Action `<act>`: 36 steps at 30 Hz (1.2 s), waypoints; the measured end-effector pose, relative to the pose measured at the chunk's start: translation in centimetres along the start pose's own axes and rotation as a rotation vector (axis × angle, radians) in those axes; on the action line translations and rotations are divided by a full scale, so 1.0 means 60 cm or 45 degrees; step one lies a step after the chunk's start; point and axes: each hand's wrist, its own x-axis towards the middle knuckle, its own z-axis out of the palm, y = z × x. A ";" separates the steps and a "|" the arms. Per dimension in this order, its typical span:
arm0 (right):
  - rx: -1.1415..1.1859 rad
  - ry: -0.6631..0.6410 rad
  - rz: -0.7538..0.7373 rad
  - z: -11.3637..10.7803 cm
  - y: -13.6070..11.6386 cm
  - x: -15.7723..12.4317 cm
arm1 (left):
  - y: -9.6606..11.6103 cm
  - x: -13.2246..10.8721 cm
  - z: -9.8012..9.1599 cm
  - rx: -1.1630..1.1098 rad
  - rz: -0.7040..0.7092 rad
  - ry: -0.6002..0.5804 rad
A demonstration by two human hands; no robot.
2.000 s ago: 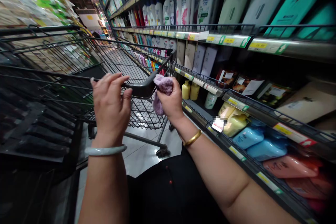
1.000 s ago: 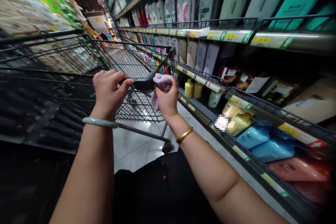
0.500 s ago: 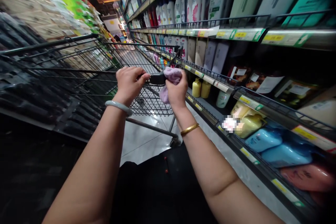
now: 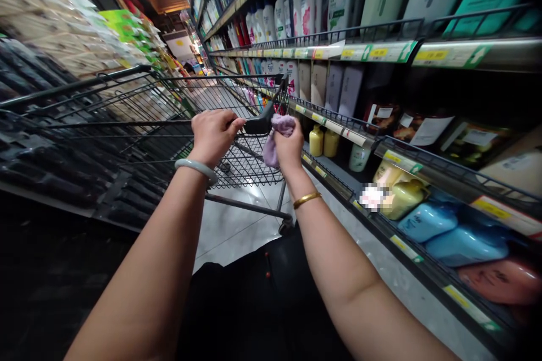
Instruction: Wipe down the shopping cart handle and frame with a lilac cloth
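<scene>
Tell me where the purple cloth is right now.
In the head view, the purple cloth is near the middle of the picture, bunched in the right hand, beside the shopping cart's black corner piece.

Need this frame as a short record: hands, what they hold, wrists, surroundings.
left hand: curled on cart handle
right hand: gripping purple cloth beside the handle's dark corner
left wrist: pale bangle
right wrist: gold bangle
cart: black wire shopping cart, wheel on pale tiled floor
image right: shelves of bottles, including blue bottles on the lowest visible level
image left: stacked packages
unreadable: pixelated patch on lower shelf
</scene>
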 end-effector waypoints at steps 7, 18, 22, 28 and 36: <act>-0.074 0.093 0.152 -0.014 0.015 0.017 | 0.025 0.011 0.006 0.053 -0.014 -0.030; -0.122 0.118 0.252 -0.023 0.024 0.021 | 0.037 0.015 -0.003 0.180 -0.032 -0.117; -0.047 0.034 -0.015 -0.005 -0.009 0.010 | 0.036 0.005 -0.006 0.170 -0.002 -0.078; -0.154 0.017 0.252 -0.024 0.003 0.016 | 0.025 -0.020 -0.017 0.195 0.035 -0.048; -0.200 0.086 0.159 -0.018 -0.012 0.000 | 0.019 -0.051 -0.033 0.141 0.090 0.017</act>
